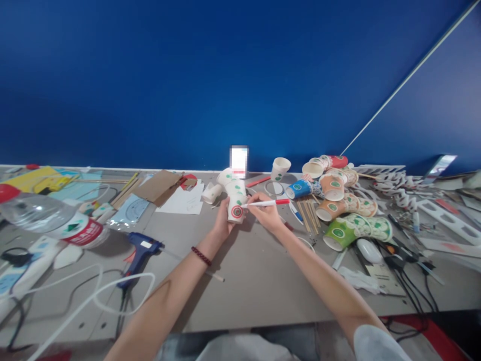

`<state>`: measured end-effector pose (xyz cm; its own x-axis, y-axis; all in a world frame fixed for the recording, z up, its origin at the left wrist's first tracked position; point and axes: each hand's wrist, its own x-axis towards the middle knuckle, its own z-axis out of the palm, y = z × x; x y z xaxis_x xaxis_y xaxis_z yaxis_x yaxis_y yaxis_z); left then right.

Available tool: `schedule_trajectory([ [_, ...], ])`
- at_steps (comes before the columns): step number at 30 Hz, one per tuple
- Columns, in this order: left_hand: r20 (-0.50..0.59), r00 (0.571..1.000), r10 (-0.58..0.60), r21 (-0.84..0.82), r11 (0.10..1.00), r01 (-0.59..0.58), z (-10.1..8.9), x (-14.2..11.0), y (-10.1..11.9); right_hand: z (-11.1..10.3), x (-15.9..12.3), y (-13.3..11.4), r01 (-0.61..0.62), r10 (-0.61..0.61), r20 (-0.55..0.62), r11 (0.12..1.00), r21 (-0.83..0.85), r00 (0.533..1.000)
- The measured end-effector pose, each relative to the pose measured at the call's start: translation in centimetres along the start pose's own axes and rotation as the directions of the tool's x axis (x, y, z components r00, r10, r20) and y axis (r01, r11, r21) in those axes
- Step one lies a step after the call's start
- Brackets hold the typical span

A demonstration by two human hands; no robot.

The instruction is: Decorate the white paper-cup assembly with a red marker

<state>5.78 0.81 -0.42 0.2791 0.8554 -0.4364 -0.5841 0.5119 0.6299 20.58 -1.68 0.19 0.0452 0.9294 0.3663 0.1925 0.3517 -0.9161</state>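
White cup piece (236,189) is the landmark: held up over the worktop (233,301), looks like several paper cups joined, exact joins unclear. Left hand (224,220) on its left and near end, grip clamped round it, fingers partly hidden behind. Right hand (266,210) just right of it, grip closed on a white marker (266,203) with a red back end.

Key relation: marker tip vs. red-ringed mark (236,211) on the cup piece's near end. Tip comes in from the right, at the ring's upper right edge; touching or just off, can't tell. Cup piece's long axis runs away from the person, far end leaning left; marker lies crosswise to it, almost level. Left hand nearer the cup piece (on it); right hand reaches it only through the marker.

Around the cup piece: loose white cup (212,192) just left, upright white cup (280,169) beyond and right, blue cup (299,188) farther right, glue gun (140,255) well left and nearer the person.
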Motion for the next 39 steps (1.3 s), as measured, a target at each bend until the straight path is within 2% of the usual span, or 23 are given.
schedule_trajectory([
  [16,-0.035,0.999,0.006,0.003,1.0,-0.005,-0.04,0.1,-0.22,0.27,-0.14,-0.33,0.015,-0.013,0.028,0.998,-0.057,1.0],
  [39,0.01,1.0,0.004,0.01,1.0,-0.004,-0.08,0.01,-0.09,0.02,-0.12,-0.64,0.013,-0.013,0.002,0.998,-0.065,1.0],
])
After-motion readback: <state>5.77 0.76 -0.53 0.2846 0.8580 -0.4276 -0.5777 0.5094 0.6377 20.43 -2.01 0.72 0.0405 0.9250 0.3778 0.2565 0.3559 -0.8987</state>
